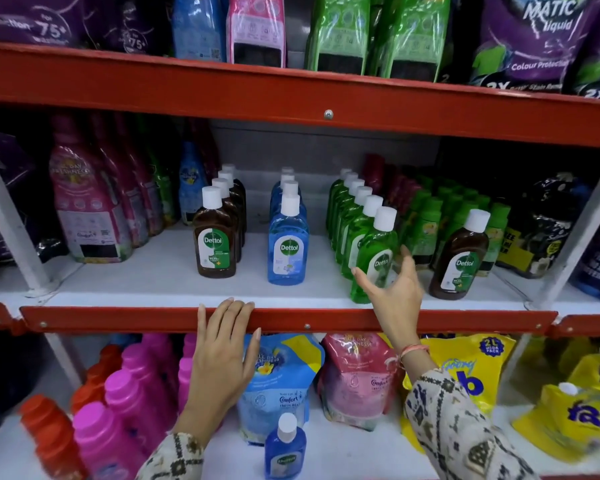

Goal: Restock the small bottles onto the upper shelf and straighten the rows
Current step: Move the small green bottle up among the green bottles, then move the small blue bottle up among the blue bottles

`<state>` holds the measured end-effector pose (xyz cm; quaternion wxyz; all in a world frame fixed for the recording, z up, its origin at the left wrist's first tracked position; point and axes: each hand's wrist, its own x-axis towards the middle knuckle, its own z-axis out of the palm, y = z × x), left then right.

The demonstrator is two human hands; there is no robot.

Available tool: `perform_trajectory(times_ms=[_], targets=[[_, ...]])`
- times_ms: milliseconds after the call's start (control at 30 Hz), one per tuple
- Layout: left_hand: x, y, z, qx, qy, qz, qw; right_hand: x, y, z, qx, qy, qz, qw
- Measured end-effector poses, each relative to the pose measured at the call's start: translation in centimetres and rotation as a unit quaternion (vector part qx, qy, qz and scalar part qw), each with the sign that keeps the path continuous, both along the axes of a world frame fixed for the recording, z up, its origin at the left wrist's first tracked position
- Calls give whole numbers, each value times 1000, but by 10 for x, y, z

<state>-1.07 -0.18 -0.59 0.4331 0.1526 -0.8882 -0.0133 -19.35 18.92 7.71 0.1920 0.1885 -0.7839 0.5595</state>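
Note:
On the white upper shelf [146,282] stand three rows of small white-capped bottles: a brown row [215,237], a blue row [287,244] and a green row [368,237]. A single brown bottle [459,259] stands apart at the right. One small blue bottle [285,446] stands on the lower shelf. My right hand [392,292] is spread open right at the front green bottle, fingers either side, not closed on it. My left hand [222,348] lies flat, fingers over the red shelf edge [118,320].
Pink refill pouches [87,209] stand left of the rows; small green bottles [440,220] and dark packs sit at the right. Below are pink and orange bottles [118,403], blue and pink pouches [281,375], and yellow packs [568,410]. Another red shelf edge [326,95] runs above.

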Motion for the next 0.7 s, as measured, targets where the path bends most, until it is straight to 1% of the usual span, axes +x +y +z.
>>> perform_trajectory(times_ms=[67,233,300,367,433,533,600,667,700], targets=[[1,1,2,2,-1,1,1000,14,1,-7,-17,8,-5,1000],[3,2,3,14,-12,1,1000,65,0,-42,-77,81,-55,992],[3,3,4,12,-13,1,1000,88,-3,-65,-76,75,-38,994],[4,3,4,9,-13,-2,1000,111,-4,-97,-49,37,5,998],[5,1,3,6,-11,-9,1000,135,-6,-134,-14,-43,60,997],[5,-2,2,4,-10,-17,1000,164,-5,-187,56,-188,104,975],[5,-2,1,5,-9,-20,1000,176,-7,-211,101,-250,117,956],[5,-2,1,4,-10,-22,1000,183,-15,-225,104,-300,121,941],[4,-2,0,3,-11,-22,1000,185,-20,-229,101,-311,114,938]])
